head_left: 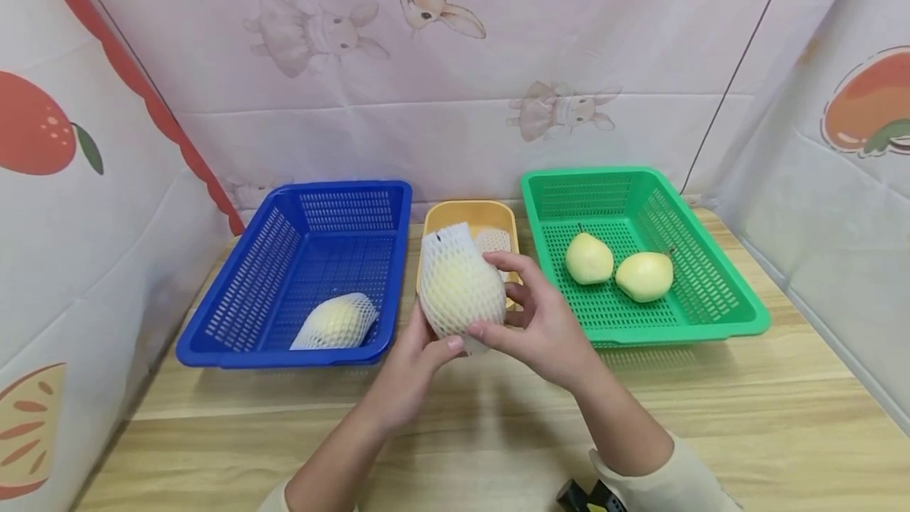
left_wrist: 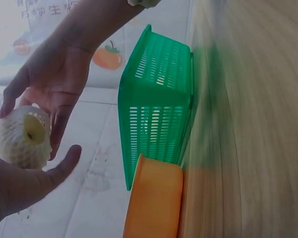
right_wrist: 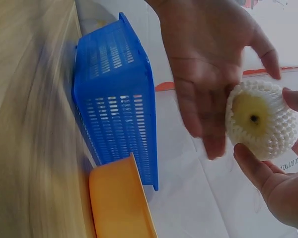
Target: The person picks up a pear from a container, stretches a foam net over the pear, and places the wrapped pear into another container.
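Observation:
A pale yellow pear (head_left: 462,287) in a white foam net (head_left: 449,242) is held up in front of the yellow container. My right hand (head_left: 543,330) grips it from the right between thumb and fingers. Beneath and to its left lies my left hand (head_left: 408,366), its palm toward the pear. The left fingers (right_wrist: 191,106) look straight in the right wrist view, with the thumb spread apart. The pear's dark-spotted end (right_wrist: 254,118) shows bare through the net's opening. In the left wrist view that same pear end (left_wrist: 34,130) faces the camera.
A blue basket (head_left: 284,358) on the left holds one netted pear (head_left: 337,322). Two bare pears, one at left (head_left: 588,259) and one at right (head_left: 645,276), lie in the green basket (head_left: 682,332). The yellow container (head_left: 472,208) between them holds white foam netting (head_left: 493,241).

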Action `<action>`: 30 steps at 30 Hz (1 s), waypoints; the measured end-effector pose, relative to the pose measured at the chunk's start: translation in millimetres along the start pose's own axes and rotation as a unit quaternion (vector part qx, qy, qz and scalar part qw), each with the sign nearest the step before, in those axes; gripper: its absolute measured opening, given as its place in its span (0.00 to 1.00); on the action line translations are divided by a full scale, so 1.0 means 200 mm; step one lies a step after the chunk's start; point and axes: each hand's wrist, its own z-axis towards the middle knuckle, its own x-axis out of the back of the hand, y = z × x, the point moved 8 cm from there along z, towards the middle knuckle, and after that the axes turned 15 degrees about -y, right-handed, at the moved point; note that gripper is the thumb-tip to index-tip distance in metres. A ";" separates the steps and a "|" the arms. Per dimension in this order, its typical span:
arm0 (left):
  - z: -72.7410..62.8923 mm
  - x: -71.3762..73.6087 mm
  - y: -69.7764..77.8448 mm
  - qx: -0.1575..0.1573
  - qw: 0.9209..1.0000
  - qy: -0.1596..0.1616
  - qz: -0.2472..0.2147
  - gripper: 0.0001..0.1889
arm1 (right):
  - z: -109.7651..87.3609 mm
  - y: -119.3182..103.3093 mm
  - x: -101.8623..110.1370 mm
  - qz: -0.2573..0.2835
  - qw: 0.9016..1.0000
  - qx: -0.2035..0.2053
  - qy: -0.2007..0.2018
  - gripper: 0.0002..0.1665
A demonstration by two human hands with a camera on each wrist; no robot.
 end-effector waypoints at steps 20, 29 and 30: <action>-0.06 0.17 0.10 -0.057 0.991 0.122 -0.010 0.40 | 0.00 0.00 -0.07 -0.042 0.998 0.020 0.042 0.27; -0.29 0.58 0.34 0.052 0.881 0.316 0.348 0.46 | 0.00 -0.03 -0.05 -0.142 0.989 0.038 0.020 0.17; -0.32 0.63 0.35 0.071 0.860 0.327 0.385 0.46 | 0.00 -0.03 -0.03 -0.161 0.986 0.040 0.026 0.17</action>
